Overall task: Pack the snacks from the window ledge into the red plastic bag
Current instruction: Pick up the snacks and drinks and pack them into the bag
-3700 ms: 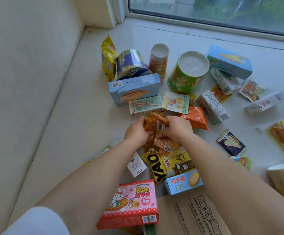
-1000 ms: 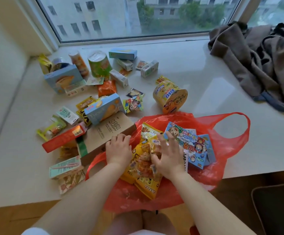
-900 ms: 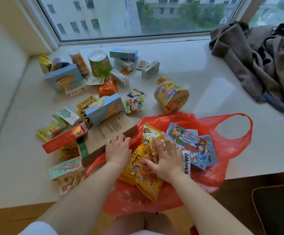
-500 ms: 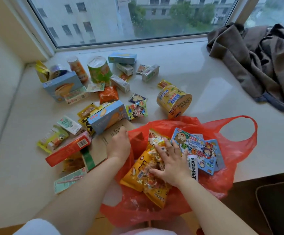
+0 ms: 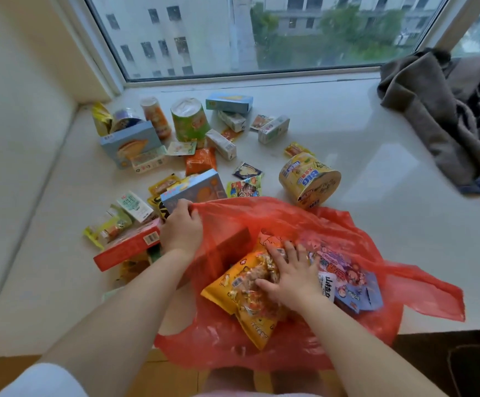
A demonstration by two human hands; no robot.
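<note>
Red plastic bag: at near edge of window ledge, mouth open. Left hand: fingers clamped on bag rim, lifting it. Right hand: fingers spread apart, pressing flat on clear snack packet atop yellow snack bag inside. Loose snacks: scattered beyond, toward window.

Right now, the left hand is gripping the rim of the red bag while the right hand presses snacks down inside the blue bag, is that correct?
Not quite: the head view shows only one bag. The left hand grips the rim of the red bag, and the right hand presses the snacks down inside that same bag.
</note>
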